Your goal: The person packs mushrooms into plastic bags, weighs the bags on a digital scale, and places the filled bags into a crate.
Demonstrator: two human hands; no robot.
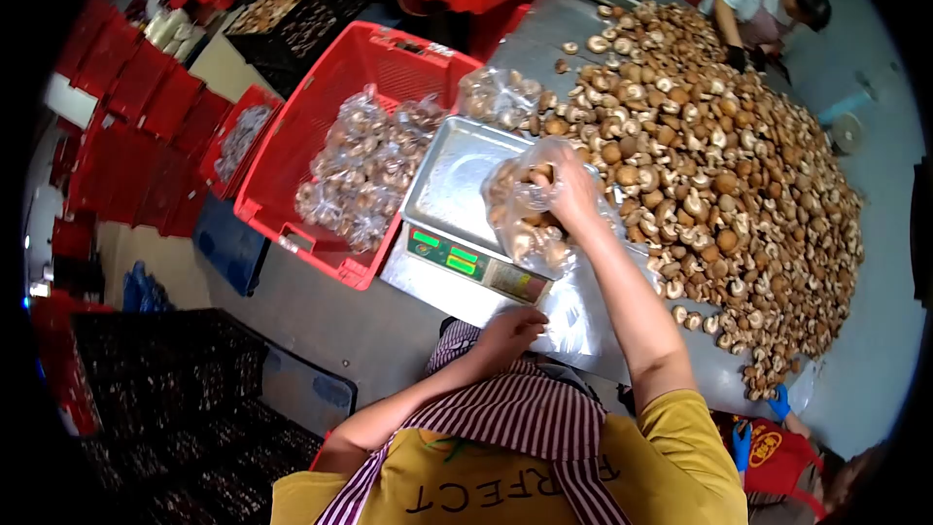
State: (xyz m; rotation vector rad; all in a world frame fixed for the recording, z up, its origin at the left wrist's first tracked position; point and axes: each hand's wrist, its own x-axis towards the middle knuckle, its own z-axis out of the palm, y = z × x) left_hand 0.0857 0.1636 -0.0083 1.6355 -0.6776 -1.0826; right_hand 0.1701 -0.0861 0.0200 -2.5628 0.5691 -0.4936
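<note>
My right hand [571, 196] is closed on the gathered top of a clear plastic bag of mushrooms [533, 238]. This bag hangs over the right side of the scale's metal pan [457, 175], and I cannot tell whether it rests on it. Green lit displays show on the front of the scale [462, 262]. Low in front of my apron, my left hand [513, 332] has loosely bent fingers with nothing visible in them. Its fingertips are near shiny clear plastic [573, 316] on the table. Another filled bag [498, 97] lies behind the scale.
Loose mushrooms [719, 175] are heaped across the table to the right. A red crate [262, 180] with several filled bags [364, 170] stands left of the scale. A co-worker [763, 10] is at the far right; another person's blue gloves [742, 442] show lower right. Black crates [170, 360] fill the lower left.
</note>
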